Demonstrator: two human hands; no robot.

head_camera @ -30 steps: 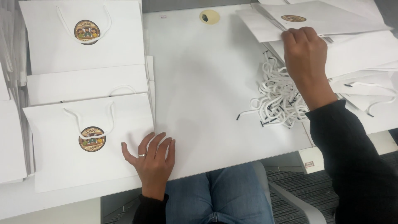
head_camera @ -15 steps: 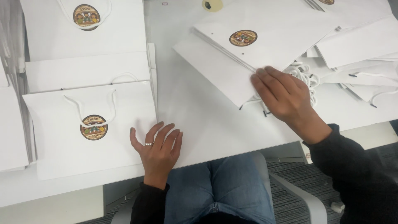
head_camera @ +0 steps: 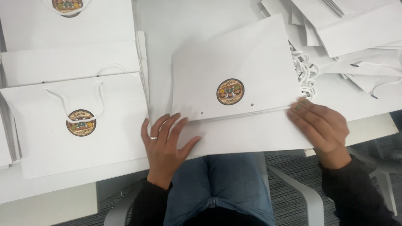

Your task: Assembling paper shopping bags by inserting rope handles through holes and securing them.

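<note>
Resting flat, left hand point(head_camera: 164, 144) has fingers spread open on the tabletop point(head_camera: 167, 42), tips at the near edge of the flat white paper bag point(head_camera: 234, 62) lying centre. Right hand point(head_camera: 322, 127) presses open fingers on the bag's right corner, gripping nothing. Risk: uneven push skews the bag into the loose cord handles point(head_camera: 305, 73).

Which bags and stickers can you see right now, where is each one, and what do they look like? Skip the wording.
Middle bag: flat white paper bag, centre of table, between left hand and right hand.
Its sticker: round, brown-rimmed, multicoloured, near its lower edge.
Left bag: flat, white, cord handle, with a similar round sticker.
Top-left bag: white, sticker cut off by the frame.
Loose white bags: piled upper right.
</note>
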